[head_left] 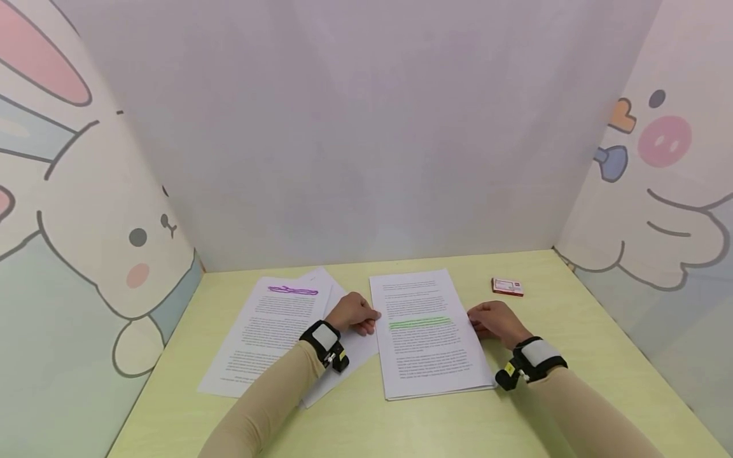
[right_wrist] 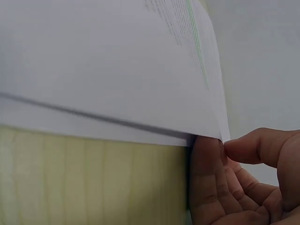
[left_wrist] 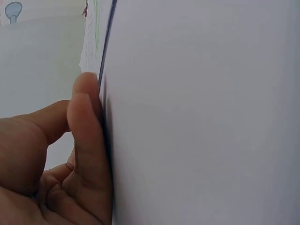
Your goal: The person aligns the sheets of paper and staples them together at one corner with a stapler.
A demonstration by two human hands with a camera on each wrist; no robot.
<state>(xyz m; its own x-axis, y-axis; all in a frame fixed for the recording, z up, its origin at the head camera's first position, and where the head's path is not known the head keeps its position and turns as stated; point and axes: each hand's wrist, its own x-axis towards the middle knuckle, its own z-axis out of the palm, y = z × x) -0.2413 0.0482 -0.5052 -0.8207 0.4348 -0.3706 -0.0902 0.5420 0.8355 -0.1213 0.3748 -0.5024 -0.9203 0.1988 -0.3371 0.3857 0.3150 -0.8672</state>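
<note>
A stack of printed papers (head_left: 424, 356) with a green-highlighted passage lies in the middle of the table, in the head view. My left hand (head_left: 356, 313) is at its left edge, the thumb and fingertips holding the side of the sheets. In the left wrist view, the fingers (left_wrist: 91, 154) lie along a blank white sheet (left_wrist: 201, 112). At the opposite edge, my right hand (head_left: 499, 323) pinches the paper between thumb and fingers. The right wrist view shows the sheets' edge (right_wrist: 140, 129) slightly raised, with the fingers (right_wrist: 206, 183) beneath and the thumb above.
Left of the stack, a printed sheet (head_left: 269, 331) with a purple scribble overlaps other paper (head_left: 343, 362), partly under my left hand. A small red and white box (head_left: 506, 287) sits at the right. White walls with cartoon animals enclose the yellowish table (head_left: 446, 426).
</note>
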